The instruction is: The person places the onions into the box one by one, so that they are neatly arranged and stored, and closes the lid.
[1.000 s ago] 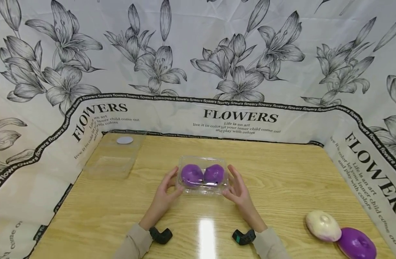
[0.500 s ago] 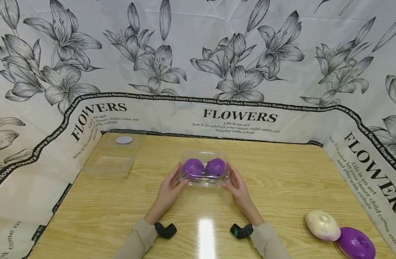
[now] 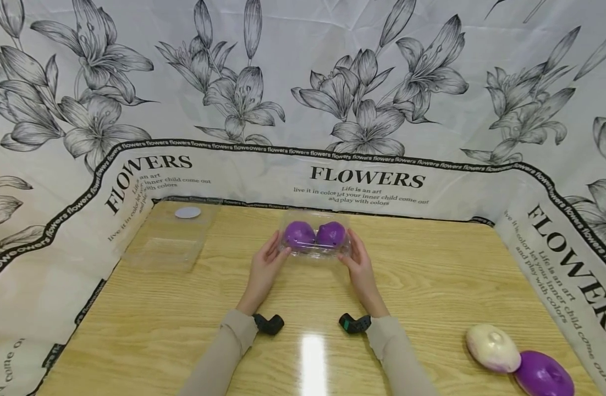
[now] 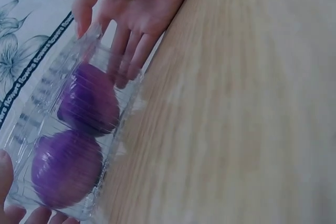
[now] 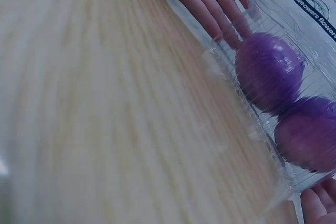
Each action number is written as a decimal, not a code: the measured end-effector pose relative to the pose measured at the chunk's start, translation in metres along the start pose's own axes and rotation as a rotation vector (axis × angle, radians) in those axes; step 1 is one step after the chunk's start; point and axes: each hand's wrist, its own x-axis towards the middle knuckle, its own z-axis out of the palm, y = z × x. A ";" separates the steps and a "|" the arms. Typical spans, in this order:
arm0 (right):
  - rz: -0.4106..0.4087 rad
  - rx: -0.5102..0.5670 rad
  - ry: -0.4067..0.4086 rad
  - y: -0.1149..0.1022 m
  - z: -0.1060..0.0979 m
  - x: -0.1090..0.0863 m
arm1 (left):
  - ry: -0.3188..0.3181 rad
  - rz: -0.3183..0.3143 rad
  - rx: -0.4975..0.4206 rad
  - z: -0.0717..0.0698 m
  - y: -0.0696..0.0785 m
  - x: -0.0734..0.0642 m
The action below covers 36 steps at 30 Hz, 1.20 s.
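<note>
In the head view, a clear plastic box [image 3: 313, 253] is held between both hands near the back of the table. Two round purple onion-like vegetables [image 3: 299, 236] sit side by side inside it. My left hand [image 3: 264, 270] grips the left end, thumb toward the near corner and fingers along the side. On the opposite end, my right hand [image 3: 358, 269] holds the box the same way. The left wrist view shows the purple vegetables [image 4: 67, 169] through the clear plastic. Whether the box's underside touches the table cannot be told.
A larger clear plastic container [image 3: 169, 247] with a white oval label [image 3: 187, 213] stands at the back left. At the front right lie a cream-coloured onion-like vegetable [image 3: 492, 347] and a purple one [image 3: 544, 374]. Flower-printed cloth [image 3: 253, 176] walls the table's back and sides.
Both hands have moved the box away from me, toward the back cloth, and slightly right. The left container and the two loose vegetables stay where they were.
</note>
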 end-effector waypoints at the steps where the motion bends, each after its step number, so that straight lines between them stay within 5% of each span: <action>1: 0.013 -0.002 0.015 0.001 0.001 0.002 | 0.020 0.003 -0.005 0.001 -0.005 0.004; 7: 0.052 0.008 0.151 0.003 0.006 0.012 | 0.134 0.025 -0.037 0.006 -0.010 0.020; 10: 0.037 0.026 0.217 0.005 0.009 0.016 | 0.142 0.039 -0.049 0.007 -0.013 0.028; 14: -0.008 0.025 0.283 0.009 0.011 0.022 | 0.083 0.027 -0.058 0.005 -0.015 0.035; 17: -0.021 -0.011 0.316 0.011 0.011 0.027 | -0.021 -0.004 -0.166 0.003 -0.012 0.040; 21: 0.009 -0.037 0.285 0.010 0.010 0.030 | -0.155 -0.064 -0.334 0.000 -0.006 0.045; 24: 0.052 -0.042 0.218 0.007 0.011 0.029 | -0.209 -0.067 -0.364 -0.003 -0.004 0.046; 30: 0.070 0.022 0.176 0.003 0.012 0.026 | -0.232 -0.005 -0.416 -0.005 -0.006 0.045; 36: 0.003 0.056 0.344 0.000 0.022 0.017 | -0.180 0.090 -0.375 -0.008 -0.005 0.032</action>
